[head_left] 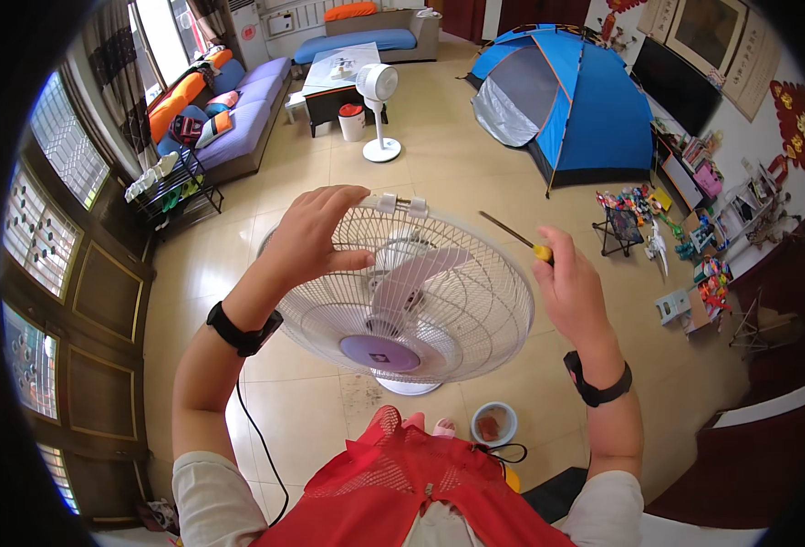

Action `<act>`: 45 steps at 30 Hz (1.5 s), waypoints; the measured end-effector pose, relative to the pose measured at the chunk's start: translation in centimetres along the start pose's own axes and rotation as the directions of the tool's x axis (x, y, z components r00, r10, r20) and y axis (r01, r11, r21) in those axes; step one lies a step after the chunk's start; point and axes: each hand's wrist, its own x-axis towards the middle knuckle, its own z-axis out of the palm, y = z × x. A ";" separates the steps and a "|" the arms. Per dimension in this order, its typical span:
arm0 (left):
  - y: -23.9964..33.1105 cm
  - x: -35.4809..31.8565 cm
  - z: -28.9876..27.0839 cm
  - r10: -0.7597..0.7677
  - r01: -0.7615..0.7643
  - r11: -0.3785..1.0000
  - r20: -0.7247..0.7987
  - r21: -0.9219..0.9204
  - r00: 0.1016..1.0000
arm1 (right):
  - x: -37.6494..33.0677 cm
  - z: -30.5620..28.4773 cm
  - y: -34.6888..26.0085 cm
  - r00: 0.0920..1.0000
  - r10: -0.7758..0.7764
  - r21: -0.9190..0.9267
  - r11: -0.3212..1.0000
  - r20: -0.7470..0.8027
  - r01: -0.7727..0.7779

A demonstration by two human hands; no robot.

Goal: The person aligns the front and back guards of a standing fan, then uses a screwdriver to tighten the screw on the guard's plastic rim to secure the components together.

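Blue tent at far right on the tiled floor; its back side can't be seen. White fan stands on the floor directly in front of the person, cage tilted, pole hidden behind it, base only partly showing. Basin right of the fan base; reddish contents unclear. Left hand at cage's upper-left rim, thumb spread from fingers over the grille; contact hidden, can't tell if it grips. Right hand closed around a screwdriver, shaft pointing up-left, yellow handle mostly covered by fingers. White clip on top rim, near left fingertips; details too small.
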 end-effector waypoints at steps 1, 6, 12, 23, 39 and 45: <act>0.2 0.1 0.0 0.000 0.000 1.000 0.002 0.001 1.000 | 0.7 0.0 -0.2 1.000 0.001 0.002 1.000 0.000 -0.001; 1.2 0.8 -0.3 -0.003 0.004 1.000 0.040 -0.020 0.999 | 2.8 0.7 -0.2 0.974 -0.224 -0.023 0.974 0.026 0.225; 1.2 1.0 0.0 0.002 -0.002 1.000 0.022 -0.003 1.000 | 3.8 1.5 0.3 0.964 -0.264 0.041 0.964 0.014 0.264; 1.3 1.1 0.0 0.013 -0.013 1.000 0.018 0.011 1.000 | 5.1 1.7 0.2 0.968 -0.249 0.153 0.959 0.038 0.240; 1.7 1.0 0.0 0.001 -0.001 1.000 -0.026 0.002 1.000 | 6.6 1.3 2.0 0.958 -0.275 0.305 0.922 0.079 0.239; 1.6 0.8 0.0 0.019 -0.019 1.000 -0.039 0.002 0.999 | 6.3 1.8 3.1 0.974 -0.164 0.426 0.901 0.156 0.084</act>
